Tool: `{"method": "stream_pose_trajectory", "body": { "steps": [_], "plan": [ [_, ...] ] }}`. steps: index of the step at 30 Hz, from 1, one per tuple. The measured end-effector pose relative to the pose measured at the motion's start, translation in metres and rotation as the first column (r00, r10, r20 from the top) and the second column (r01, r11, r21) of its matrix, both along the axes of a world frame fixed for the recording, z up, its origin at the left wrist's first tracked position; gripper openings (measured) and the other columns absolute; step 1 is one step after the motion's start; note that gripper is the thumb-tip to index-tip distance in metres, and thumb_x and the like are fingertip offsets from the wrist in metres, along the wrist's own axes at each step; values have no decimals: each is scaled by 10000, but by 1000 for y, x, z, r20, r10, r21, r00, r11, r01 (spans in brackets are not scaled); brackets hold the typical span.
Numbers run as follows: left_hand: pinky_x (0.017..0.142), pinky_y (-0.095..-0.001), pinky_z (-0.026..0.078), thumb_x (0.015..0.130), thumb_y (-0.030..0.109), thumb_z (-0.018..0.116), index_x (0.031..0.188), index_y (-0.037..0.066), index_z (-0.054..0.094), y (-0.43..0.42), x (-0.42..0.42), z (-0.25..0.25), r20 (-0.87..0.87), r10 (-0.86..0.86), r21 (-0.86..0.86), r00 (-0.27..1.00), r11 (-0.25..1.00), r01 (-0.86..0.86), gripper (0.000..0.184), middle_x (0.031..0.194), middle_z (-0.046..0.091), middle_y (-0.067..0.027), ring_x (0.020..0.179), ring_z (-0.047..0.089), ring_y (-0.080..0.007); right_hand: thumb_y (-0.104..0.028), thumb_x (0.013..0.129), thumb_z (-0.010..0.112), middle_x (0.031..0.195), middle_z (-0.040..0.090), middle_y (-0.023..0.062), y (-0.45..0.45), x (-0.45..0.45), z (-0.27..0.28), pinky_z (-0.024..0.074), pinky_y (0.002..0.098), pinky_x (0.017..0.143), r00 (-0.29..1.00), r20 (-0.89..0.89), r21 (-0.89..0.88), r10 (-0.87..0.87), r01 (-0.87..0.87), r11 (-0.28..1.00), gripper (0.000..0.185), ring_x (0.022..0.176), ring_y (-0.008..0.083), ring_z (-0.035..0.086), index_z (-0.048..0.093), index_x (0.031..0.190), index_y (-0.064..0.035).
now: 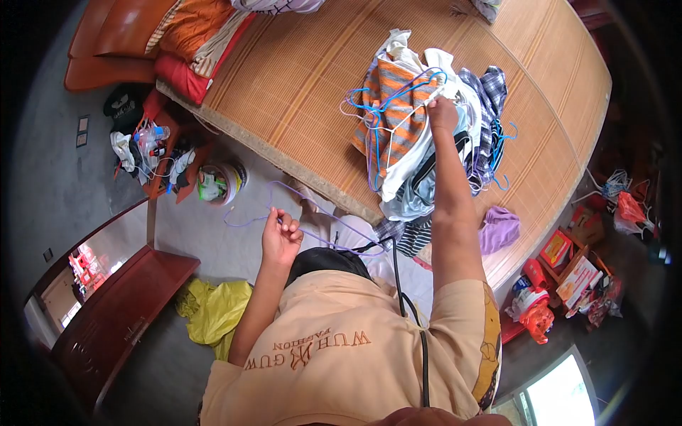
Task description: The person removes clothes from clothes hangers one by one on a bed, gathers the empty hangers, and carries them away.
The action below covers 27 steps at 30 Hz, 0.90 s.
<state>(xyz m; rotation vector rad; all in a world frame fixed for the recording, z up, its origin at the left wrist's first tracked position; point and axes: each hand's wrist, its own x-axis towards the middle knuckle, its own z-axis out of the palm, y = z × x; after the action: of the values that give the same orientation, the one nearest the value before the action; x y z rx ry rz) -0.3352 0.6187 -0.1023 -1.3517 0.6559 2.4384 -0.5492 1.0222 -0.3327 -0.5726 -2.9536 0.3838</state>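
Note:
My left hand [282, 238] is closed round a purple wire clothes hanger [327, 211], held in front of my waist with no garment on it. My right hand [442, 113] reaches over the heap of clothes on the bed, its fingers pinched on a white clothes hanger [406, 122]. Beneath that hanger is an orange and grey striped garment [403, 84]. Blue and purple hangers [376, 106] lie across it. White garments and a dark plaid shirt [491, 92] lie beside it, with blue hangers [503, 153] at the right edge.
A woven mat [298, 92] covers the bed. A purple cloth [499, 228] lies near its edge. On the floor stand a bucket [231, 181] and a yellow plastic bag [213, 312]. Boxes and bags [568, 270] crowd the right side. A dark red cabinet [121, 319] is at left.

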Motion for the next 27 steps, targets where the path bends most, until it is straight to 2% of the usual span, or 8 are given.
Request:
{"method": "stream_pose_trajectory", "body": {
  "steps": [4, 7, 12, 13, 17, 20, 25, 27],
  "plan": [
    [444, -228, 324, 964, 314, 440, 825, 134, 525, 1, -4, 0, 30, -3, -21, 1000, 1000, 3, 242, 554, 375, 16, 532, 392, -109, -240, 791, 576, 796, 649, 145, 5, 22, 11, 517, 396, 627, 984, 77, -296, -159, 175, 939, 202, 684, 264, 640, 637, 792, -47],
    [435, -217, 351, 963, 299, 444, 815, 124, 546, 2, -9, 0, -8, -13, -5, 1000, 1000, 13, 251, 558, 388, 14, 544, 424, -109, -190, 836, 527, 769, 643, 90, -2, 78, 24, 498, 247, 528, 904, 32, -892, -427, 219, 397, 198, 637, 150, 615, 572, 867, 1],
    [426, -213, 347, 960, 297, 451, 815, 121, 539, 1, -21, 5, -15, -36, -5, 999, 999, 36, 244, 558, 384, 14, 542, 418, -106, -232, 848, 497, 688, 620, 166, -20, 270, -7, 481, 403, 581, 916, 382, -531, 125, 107, 840, 267, 640, 297, 625, 570, 694, -26],
    [426, -213, 347, 960, 297, 451, 815, 121, 539, 0, -23, 7, -17, -40, -2, 999, 999, 40, 244, 558, 384, 14, 542, 418, -106, -213, 814, 520, 708, 623, 187, -21, 317, -15, 484, 437, 605, 625, 580, -384, 523, -356, 852, 228, 679, 315, 634, 576, 686, -32],
    [427, -211, 346, 955, 303, 462, 817, 124, 546, -9, -34, 7, -45, -54, 4, 998, 999, 54, 241, 557, 383, 12, 540, 421, -107, -200, 745, 576, 744, 625, 184, -36, 429, 35, 490, 481, 670, 496, 694, -345, 522, -408, 845, 145, 748, 375, 625, 620, 801, -74],
    [429, -215, 349, 954, 323, 466, 821, 123, 539, -14, -44, 10, -121, -69, -27, 990, 997, 66, 251, 556, 382, 9, 536, 419, -110, -220, 802, 540, 827, 628, 204, -44, 383, 33, 486, 487, 695, 606, 749, -322, 270, -24, 946, 189, 830, 367, 619, 611, 853, -53],
    [443, -227, 341, 959, 331, 456, 825, 122, 540, -12, -51, 19, -175, -113, -94, 978, 991, 97, 262, 564, 385, 6, 545, 422, -124, -299, 753, 689, 953, 541, 195, -81, 252, 51, 435, 428, 799, 988, 82, -291, 129, -100, 951, 502, 920, 367, 521, 498, 1128, -25],
    [453, -240, 342, 964, 339, 443, 835, 110, 514, -7, -51, 24, -156, -116, -154, 981, 984, 92, 272, 565, 375, 0, 567, 420, -132, -384, 692, 747, 1064, 525, 246, -97, 199, 65, 402, 426, 883, 985, 167, -385, 47, 21, 923, 720, 1002, 380, 493, 451, 1189, 44]
  ]
}}
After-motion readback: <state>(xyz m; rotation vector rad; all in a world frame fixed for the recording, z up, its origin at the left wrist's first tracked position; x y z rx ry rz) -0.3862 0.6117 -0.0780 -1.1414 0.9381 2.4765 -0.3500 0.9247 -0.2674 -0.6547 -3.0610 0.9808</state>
